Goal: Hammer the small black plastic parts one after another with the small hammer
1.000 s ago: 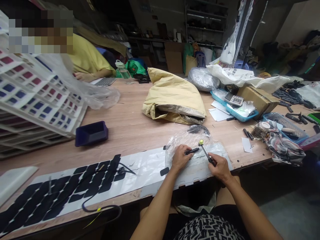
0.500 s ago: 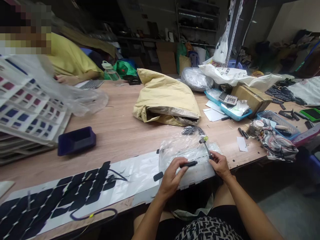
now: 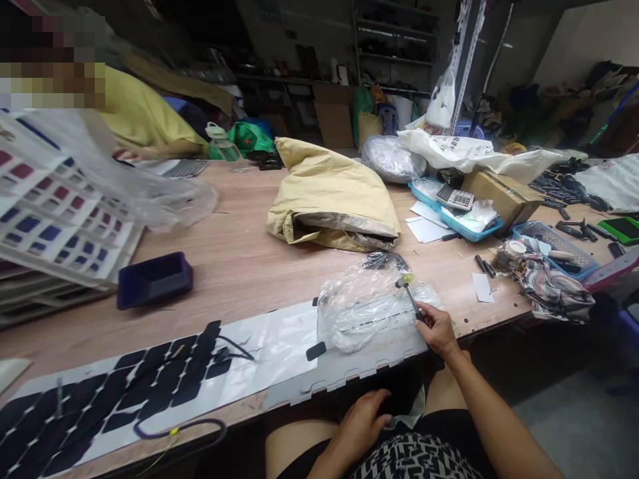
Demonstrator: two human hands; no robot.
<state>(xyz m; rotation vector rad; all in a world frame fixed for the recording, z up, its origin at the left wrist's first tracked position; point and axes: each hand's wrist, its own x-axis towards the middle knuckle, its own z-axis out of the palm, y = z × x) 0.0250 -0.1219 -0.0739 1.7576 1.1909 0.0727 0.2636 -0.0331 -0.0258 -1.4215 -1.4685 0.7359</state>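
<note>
My right hand (image 3: 436, 329) is closed around the handle of a small hammer (image 3: 412, 299), its head tilted up and away over the worktop. Below the table edge, over my lap, my left hand (image 3: 364, 422) has thumb and fingers apart, with nothing visible between them. Near it lies a pale cloth or bag (image 3: 417, 409), partly in shadow. Under the hammer head, a clear plastic bag (image 3: 349, 313) spreads across a light grey board (image 3: 344, 382) with a notched front edge. Several small black pieces (image 3: 382, 261) sit at the far end of the bag.
A white sheet with black patches (image 3: 279, 332) runs left. A dark blue tray (image 3: 154, 281), a white basket (image 3: 64, 219) and a yellow sack (image 3: 334, 193) stand beyond. Blue trays (image 3: 479, 229) crowd the right. Across the table sits a person in a yellow top (image 3: 150, 113).
My left hand has dropped from above the board to below the table edge, and the short black handle-like piece it held is out of sight. My right hand keeps the hammer, almost unmoved.
</note>
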